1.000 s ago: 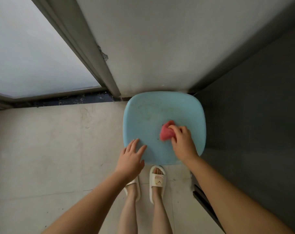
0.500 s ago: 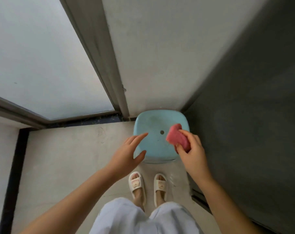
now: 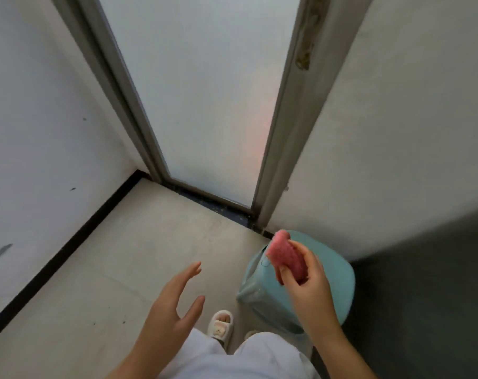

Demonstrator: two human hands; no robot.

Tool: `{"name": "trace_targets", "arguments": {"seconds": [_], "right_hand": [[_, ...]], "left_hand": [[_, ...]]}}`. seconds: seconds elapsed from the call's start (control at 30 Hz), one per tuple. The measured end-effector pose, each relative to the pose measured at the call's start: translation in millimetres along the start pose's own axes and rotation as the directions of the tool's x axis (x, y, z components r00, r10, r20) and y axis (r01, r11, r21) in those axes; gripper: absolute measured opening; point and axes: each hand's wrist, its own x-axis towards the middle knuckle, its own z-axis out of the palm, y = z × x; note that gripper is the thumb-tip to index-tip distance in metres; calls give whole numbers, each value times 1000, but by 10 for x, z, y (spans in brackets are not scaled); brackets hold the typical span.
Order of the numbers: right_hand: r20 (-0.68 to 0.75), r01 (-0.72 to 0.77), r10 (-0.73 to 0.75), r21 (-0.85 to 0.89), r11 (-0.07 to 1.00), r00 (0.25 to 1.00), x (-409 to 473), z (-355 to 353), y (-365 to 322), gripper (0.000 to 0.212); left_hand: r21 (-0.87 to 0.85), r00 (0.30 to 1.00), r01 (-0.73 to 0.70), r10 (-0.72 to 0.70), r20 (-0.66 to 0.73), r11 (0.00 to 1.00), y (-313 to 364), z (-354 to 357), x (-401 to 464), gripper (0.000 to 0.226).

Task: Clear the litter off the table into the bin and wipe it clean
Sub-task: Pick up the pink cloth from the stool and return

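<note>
Wiping paused | your right hand (image 3: 309,285) has lifted the pink sponge (image 3: 287,258) off the blue counter (image 3: 339,272), pinched at 4 o'clock | left hand (image 3: 172,310) spread wide, holding nothing | you've stood up: wipe likely finished.

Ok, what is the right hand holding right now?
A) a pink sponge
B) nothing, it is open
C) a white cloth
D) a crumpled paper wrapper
A: the right hand pinches a pink sponge in its fingers, lifted above the light blue stool, while the left hand is open and empty.
</note>
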Motion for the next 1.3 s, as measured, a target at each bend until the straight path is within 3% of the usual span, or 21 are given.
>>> {"name": "trace_targets", "arguments": {"seconds": [0.13, 0.27, 0.4, 0.57, 0.67, 0.77, 0.97, 1.1, 1.3], "right_hand": [[258, 161, -145, -43, 986, 955, 150, 83, -66, 41], [519, 329, -266, -30, 944, 812, 195, 261, -120, 46], [757, 469, -286, -31, 883, 588, -64, 616, -183, 42], [926, 585, -307, 127, 801, 220, -823, 960, -346, 42], [955, 596, -297, 223, 772, 27, -1321, 1073, -330, 43], [947, 583, -288, 313, 749, -139, -1835, 1091, -267, 46], [899, 522, -265, 421, 742, -348, -2851, 931, -22, 49], [811, 496, -244, 532, 686, -532, -3486, 978, 87, 67], [664, 453, -83, 590, 669, -743, -4727, 1095, 288, 56]], "left_hand": [[-110, 945, 193, -215, -248, 975, -19, 113, -549, 53], [-258, 784, 331, -417, -460, 908, 1, 469, -1216, 54], [-415, 536, 401, -576, -617, 817, 80, 837, -1921, 65], [-603, 138, 390, -691, -709, 696, 272, 1298, -2719, 80], [-685, -64, 357, -715, -696, 635, 355, 1550, -3123, 82], [-731, -192, 306, -712, -675, 611, 440, 1809, -3498, 78], [-828, -418, 200, -719, -555, 523, 551, 2355, -4222, 66], [-840, -604, 106, -637, -479, 531, 581, 2597, -4596, 58], [-873, -785, 66, -516, -344, 483, 657, 2871, -5272, 56]]}}
